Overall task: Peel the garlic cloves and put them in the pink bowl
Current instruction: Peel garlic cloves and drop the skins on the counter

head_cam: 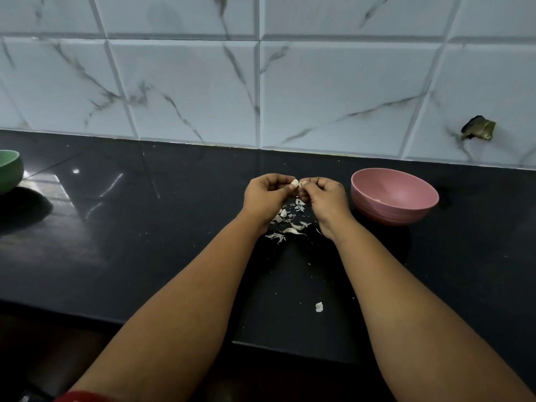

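Above the middle of the dark surface [145,227], the left hand [265,195] and right hand [326,198] meet, both pinching one garlic clove [295,183] between curled fingertips. Loose peels [287,220] lie under them on the surface. The pink bowl [394,195] stands at 3 o'clock, just beside the right hand. A green bowl [10,169] sits far off at 9 o'clock.
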`<state>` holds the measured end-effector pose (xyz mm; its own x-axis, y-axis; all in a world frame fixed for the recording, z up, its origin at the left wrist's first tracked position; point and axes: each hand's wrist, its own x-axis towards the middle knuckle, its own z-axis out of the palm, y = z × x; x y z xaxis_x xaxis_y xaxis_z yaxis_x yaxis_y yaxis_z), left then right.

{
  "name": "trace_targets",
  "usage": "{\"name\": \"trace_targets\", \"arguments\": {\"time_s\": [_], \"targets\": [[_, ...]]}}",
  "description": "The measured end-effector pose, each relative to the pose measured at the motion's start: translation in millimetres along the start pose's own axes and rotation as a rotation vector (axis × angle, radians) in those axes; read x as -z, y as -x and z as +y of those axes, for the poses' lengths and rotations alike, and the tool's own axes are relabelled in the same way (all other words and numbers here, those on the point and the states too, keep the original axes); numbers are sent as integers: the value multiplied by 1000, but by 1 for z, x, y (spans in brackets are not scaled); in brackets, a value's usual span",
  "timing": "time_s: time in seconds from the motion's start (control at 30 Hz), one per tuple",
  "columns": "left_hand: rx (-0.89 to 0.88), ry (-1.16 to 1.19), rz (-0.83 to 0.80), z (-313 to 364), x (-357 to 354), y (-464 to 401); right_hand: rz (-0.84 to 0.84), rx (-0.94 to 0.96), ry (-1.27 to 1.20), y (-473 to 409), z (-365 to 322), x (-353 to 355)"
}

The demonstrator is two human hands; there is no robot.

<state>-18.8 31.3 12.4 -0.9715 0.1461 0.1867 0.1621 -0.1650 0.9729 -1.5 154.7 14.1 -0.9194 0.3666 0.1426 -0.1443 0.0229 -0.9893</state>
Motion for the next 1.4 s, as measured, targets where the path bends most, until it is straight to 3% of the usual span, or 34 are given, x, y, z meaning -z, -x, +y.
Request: {"name": "trace_targets", "arguments": {"time_s": [0.1,0.27,0.37,0.67,0.93,1.07,1.4], "targets": [[2,11,24,0,2,-3,53,-18,17,-2,2,3],[-16,-33,59,-2,3,-7,75,31,290,-5,2,9],[-15,-51,53,-4,2,-7,77,55,336,-3,-1,8],[-7,-77,69,-3,2,-6,128,232,610,6,-12,16],[-14,-125,92,-2,3,-4,107,328,588,4,-8,13],[-30,-139,80,-2,2,-4,56,281,549,4,-6,8],[-27,-163,64,1,2,-3,-37,162,188,3,0,3]]}}
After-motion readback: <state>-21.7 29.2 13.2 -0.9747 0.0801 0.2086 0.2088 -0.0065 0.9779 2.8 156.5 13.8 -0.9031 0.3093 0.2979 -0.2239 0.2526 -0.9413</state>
